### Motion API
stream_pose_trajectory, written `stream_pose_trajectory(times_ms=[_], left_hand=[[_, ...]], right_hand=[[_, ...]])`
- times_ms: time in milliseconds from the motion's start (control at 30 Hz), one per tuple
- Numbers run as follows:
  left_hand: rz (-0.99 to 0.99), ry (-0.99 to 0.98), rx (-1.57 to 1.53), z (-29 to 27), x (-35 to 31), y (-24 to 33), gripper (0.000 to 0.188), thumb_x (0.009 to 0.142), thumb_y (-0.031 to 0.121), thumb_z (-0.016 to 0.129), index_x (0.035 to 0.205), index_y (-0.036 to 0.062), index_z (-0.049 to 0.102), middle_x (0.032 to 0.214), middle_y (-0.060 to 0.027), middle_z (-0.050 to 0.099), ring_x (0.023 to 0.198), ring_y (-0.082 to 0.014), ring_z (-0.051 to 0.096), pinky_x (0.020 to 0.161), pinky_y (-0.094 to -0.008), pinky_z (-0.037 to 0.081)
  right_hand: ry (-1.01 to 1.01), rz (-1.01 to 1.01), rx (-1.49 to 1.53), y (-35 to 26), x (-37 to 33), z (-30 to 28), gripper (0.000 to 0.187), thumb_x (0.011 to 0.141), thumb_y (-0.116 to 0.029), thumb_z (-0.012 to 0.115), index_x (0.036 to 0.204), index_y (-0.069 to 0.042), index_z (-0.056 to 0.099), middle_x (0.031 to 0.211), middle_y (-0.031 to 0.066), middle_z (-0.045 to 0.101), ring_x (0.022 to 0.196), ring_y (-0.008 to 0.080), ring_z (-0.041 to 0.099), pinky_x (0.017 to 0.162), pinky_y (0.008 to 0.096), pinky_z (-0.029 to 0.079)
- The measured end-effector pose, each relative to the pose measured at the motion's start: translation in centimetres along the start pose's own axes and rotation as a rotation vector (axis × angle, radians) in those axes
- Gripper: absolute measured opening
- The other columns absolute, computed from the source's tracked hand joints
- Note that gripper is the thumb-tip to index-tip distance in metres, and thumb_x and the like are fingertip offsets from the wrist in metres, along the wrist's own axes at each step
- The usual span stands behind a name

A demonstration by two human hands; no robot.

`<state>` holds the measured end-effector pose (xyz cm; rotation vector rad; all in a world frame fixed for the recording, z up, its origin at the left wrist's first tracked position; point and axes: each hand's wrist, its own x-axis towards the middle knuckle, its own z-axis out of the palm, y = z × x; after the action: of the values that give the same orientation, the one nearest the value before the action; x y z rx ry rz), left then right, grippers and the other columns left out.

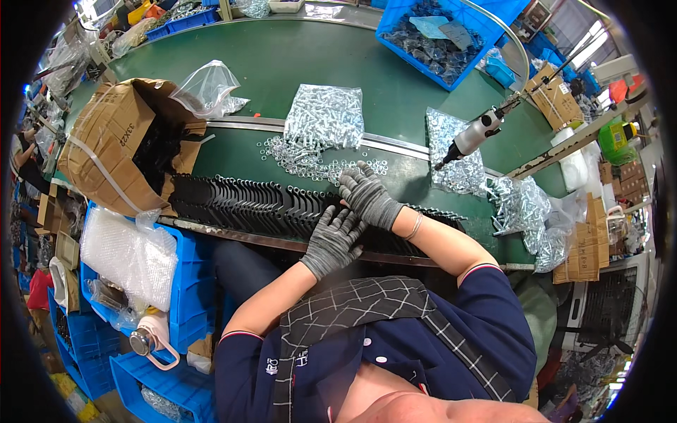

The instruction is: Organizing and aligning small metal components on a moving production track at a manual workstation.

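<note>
Black parts, long row, under left hand and right hand

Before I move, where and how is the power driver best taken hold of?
Probably around the silver barrel of the power driver, bringing the right hand in from the wearer's near side. That middle section is thick and rounded, so a wrapped grip should suit it. The tool slants, its narrow dark tip at the picture's lower left, so keep clear of that end.

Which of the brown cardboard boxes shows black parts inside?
The large open brown cardboard box at the left end of the row of thin black bent parts; the brown boxes at right show none.
</note>
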<state>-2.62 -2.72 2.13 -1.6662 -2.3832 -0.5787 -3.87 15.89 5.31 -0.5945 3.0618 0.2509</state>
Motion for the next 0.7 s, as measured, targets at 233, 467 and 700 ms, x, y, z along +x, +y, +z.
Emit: stream_pose_trajectory(times_ms=[233, 467, 700], left_hand=[[-0.001, -0.007, 0.011, 0.2, 0.0, 0.0, 0.058, 0.078, 0.044, 0.066, 0.127, 0.0134, 0.062, 0.128, -0.0144, 0.060, 0.124, -0.0318, 0.053, 0.115, -0.0535, 0.025], [-0.003, -0.030, 0.039, 0.2, -0.1, 0.1, 0.059, 0.079, 0.045, 0.064, 0.129, 0.0131, 0.061, 0.127, -0.0161, 0.060, 0.124, -0.0320, 0.053, 0.116, -0.0538, 0.025], [0.013, -0.024, 0.053, 0.2, 0.0, 0.1, 0.059, 0.080, 0.045, 0.063, 0.130, 0.0125, 0.060, 0.127, -0.0164, 0.060, 0.124, -0.0323, 0.053, 0.115, -0.0542, 0.025]], right_hand=[[0.093, -0.036, -0.060, -0.2, -0.3, -0.6, 0.043, 0.088, -0.028, 0.054, 0.123, -0.005, 0.061, 0.131, 0.0137, 0.058, 0.132, 0.0277, 0.047, 0.118, 0.0569, 0.017], [0.087, -0.136, -0.118, 0.2, 0.2, 0.1, 0.036, 0.086, -0.024, 0.053, 0.113, -0.002, 0.062, 0.108, 0.0129, 0.065, 0.112, 0.0272, 0.060, 0.119, 0.0531, 0.019], [-0.092, -0.051, 0.017, -0.1, 0.8, -1.4, 0.031, 0.084, -0.025, 0.055, 0.104, -0.002, 0.061, 0.096, 0.0119, 0.066, 0.102, 0.0279, 0.065, 0.118, 0.0494, 0.023]])
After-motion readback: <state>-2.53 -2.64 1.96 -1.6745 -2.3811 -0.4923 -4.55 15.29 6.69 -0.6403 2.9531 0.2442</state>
